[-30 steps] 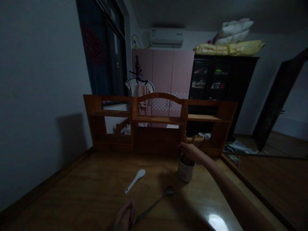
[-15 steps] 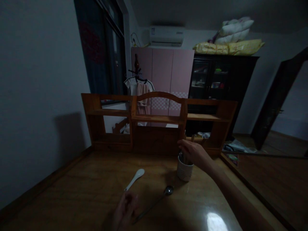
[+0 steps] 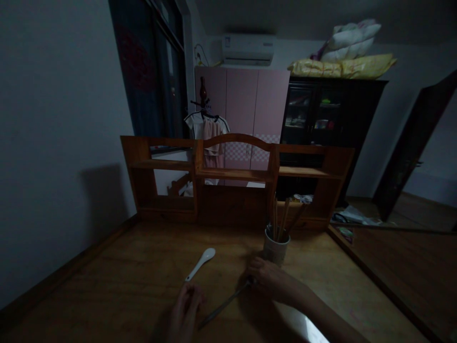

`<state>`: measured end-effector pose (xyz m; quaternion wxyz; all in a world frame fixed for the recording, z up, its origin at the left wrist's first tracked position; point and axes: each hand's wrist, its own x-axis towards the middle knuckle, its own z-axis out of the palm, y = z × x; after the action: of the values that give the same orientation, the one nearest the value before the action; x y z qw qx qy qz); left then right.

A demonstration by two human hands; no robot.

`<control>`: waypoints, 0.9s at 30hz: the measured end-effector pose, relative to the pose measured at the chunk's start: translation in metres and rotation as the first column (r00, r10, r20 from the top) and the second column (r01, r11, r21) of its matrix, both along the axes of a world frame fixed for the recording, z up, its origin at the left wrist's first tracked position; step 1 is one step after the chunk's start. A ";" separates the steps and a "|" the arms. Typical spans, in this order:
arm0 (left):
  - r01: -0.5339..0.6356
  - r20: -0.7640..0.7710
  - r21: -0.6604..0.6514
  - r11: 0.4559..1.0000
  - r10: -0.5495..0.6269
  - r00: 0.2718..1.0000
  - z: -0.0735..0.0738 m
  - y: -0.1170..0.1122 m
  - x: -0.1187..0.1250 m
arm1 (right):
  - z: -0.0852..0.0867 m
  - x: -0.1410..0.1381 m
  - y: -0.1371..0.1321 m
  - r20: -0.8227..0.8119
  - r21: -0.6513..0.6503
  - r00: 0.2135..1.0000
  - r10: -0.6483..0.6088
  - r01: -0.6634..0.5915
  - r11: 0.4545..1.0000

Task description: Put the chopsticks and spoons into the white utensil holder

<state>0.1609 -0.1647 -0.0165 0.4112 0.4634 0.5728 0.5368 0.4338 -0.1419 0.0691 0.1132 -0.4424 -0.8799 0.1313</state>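
The room is dim. My right hand lies low on the wooden table, fingers curled over the bowl end of a long metal spoon; the spoon's bowl is hidden under it. My left hand rests at the near edge, fingers curled, beside the spoon's handle end; whether it touches the handle is unclear. A white ceramic spoon lies left of centre. Just behind my right hand stands a white cup holding several wooden chopsticks.
A wooden desk hutch with open shelves runs across the back of the table. A white wall stands close on the left. Beyond are a pink wardrobe, a dark cabinet and clothes on a stand.
My right hand left the top of the chopstick cup and came down and toward me onto the metal spoon's bowl end. The chopsticks now show in the cup. My left hand shifted slightly.
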 end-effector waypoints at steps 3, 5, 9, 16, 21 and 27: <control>0.019 0.009 0.012 1.000 -0.019 1.000 -0.001 0.000 0.000 | -0.005 0.007 -0.001 -0.042 -0.037 0.999 -0.033 0.032 0.999; 0.032 -0.010 0.010 0.999 -0.032 0.999 -0.002 0.000 0.000 | -0.007 0.012 -0.001 -0.077 -0.067 0.995 -0.058 0.052 0.996; 0.046 -0.040 -0.009 0.999 -0.046 0.998 -0.004 -0.001 -0.001 | 0.000 0.019 -0.006 -0.174 -0.102 0.981 -0.088 0.071 0.992; 0.095 -0.028 0.017 0.995 -0.095 0.995 -0.013 0.002 -0.002 | 0.073 0.063 -0.021 -0.726 -0.119 0.652 -0.217 0.191 0.974; 0.093 -0.008 0.007 0.996 -0.093 0.996 -0.005 -0.001 0.000 | 0.120 0.113 -0.026 -0.946 -0.072 0.264 -0.187 0.391 0.917; 0.106 -0.032 -0.015 0.994 -0.106 0.994 0.002 -0.004 0.003 | 0.130 0.146 -0.014 -0.996 -0.072 0.016 -0.091 0.478 0.875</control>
<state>0.1642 -0.1686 -0.0147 0.4328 0.4992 0.5575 0.5026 0.5798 -0.1555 0.1992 0.7602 -0.3837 -0.4669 0.2386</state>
